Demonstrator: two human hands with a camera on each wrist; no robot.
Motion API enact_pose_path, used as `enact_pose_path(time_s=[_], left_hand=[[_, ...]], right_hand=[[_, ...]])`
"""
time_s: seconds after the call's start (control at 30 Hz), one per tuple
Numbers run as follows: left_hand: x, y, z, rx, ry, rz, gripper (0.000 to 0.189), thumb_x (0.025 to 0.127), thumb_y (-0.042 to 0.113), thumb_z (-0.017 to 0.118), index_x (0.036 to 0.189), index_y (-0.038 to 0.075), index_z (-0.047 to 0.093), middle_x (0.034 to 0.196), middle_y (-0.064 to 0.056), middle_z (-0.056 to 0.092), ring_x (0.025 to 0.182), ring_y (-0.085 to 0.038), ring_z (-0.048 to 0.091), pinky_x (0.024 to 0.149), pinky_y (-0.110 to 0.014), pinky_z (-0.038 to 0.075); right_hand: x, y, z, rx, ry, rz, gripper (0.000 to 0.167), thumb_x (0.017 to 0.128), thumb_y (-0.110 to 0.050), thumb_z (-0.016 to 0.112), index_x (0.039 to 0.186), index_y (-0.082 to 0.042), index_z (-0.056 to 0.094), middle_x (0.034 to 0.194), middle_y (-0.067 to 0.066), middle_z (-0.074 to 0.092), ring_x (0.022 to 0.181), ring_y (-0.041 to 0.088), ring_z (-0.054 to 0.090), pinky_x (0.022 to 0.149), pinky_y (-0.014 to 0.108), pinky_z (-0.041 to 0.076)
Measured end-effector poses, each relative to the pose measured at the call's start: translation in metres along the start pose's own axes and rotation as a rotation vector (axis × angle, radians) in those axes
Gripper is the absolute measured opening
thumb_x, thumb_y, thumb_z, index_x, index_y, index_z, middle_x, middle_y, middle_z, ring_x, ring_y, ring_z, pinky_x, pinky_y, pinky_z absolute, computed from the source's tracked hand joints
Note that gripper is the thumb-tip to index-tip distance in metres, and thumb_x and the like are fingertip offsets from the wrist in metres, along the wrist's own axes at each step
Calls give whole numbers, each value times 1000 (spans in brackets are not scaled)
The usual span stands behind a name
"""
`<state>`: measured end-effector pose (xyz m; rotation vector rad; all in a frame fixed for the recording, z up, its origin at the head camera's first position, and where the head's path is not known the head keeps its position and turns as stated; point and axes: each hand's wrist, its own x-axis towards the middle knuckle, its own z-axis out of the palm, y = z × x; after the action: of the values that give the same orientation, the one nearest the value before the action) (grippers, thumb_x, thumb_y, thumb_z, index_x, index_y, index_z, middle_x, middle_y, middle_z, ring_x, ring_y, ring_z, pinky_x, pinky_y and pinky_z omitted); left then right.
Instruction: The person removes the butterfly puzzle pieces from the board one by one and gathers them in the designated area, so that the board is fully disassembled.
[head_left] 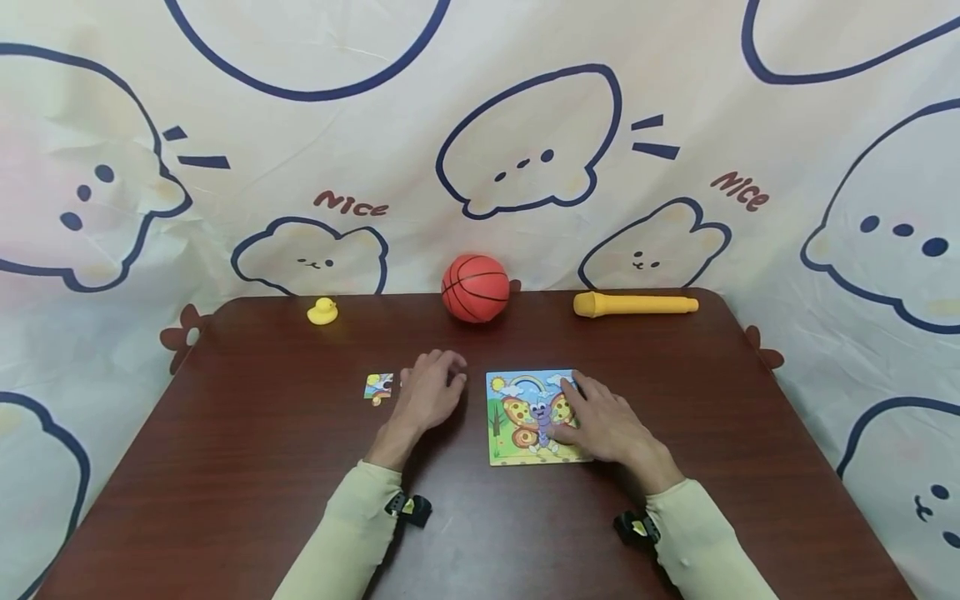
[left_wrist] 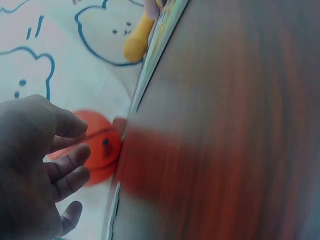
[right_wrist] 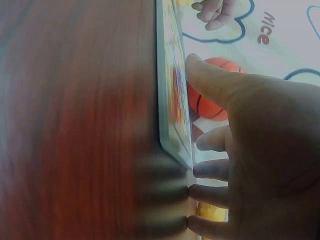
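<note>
A square jigsaw puzzle (head_left: 517, 454) with a purple butterfly, a rainbow and a sun lies flat on the dark table. My right hand (head_left: 609, 421) reaches over its right side, thumb across the picture and the other fingers stretched along the right edge. Seen from the right wrist, the fingertips (right_wrist: 196, 192) come down at the puzzle's corner and the table. Left of the puzzle, my left hand (head_left: 429, 392) hovers low with loosely bent fingers and nothing between them. Small loose puzzle pieces (head_left: 378, 385) lie just beyond its left side, partly covered by the hand.
Along the table's back edge stand a yellow rubber duck (head_left: 322, 312), a red toy basketball (head_left: 476, 288) and a yellow toy microphone (head_left: 636, 304). A white cloth (head_left: 525, 242) with cartoon drawings hangs behind and around the brown table (head_left: 247, 467).
</note>
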<state>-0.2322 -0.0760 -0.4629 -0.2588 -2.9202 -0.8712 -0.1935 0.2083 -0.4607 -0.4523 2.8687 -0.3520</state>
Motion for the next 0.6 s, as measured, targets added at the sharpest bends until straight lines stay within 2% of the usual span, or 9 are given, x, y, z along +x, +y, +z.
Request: enact_pose_path(time_s=[0.2, 0.27, 0.4, 0.6], left_hand=[[2, 18, 14, -26, -86, 13, 22, 92, 26, 63, 113, 19, 64, 101, 1, 59, 102, -20, 48, 93, -48, 34], [3, 24, 18, -26, -101, 26, 23, 92, 27, 63, 113, 18, 64, 100, 1, 58, 101, -20, 48, 91, -48, 34], [3, 34, 24, -5, -126, 64, 24, 92, 30, 63, 114, 19, 64, 106, 0, 58, 104, -21, 46, 88, -47, 33], [0, 47, 33, 5, -173, 103, 27, 92, 32, 62, 116, 19, 63, 115, -1, 58, 108, -21, 46, 88, -48, 33]], right_hand=[[0, 11, -4, 20, -10, 36, 92, 85, -67, 55, 153, -10, 27, 159, 15, 24, 145, 39, 24, 108, 65, 26], [0, 14, -5, 19, -12, 36, 94, 84, -69, 55, 153, -9, 27, 159, 16, 24, 145, 40, 24, 108, 65, 25], [2, 17, -6, 3, -15, 37, 96, 84, -70, 54, 153, -10, 27, 159, 16, 24, 145, 39, 24, 108, 65, 26], [2, 16, -4, 5, -15, 41, 100, 79, -70, 61, 151, -7, 30, 158, 16, 27, 144, 40, 26, 107, 64, 28]])
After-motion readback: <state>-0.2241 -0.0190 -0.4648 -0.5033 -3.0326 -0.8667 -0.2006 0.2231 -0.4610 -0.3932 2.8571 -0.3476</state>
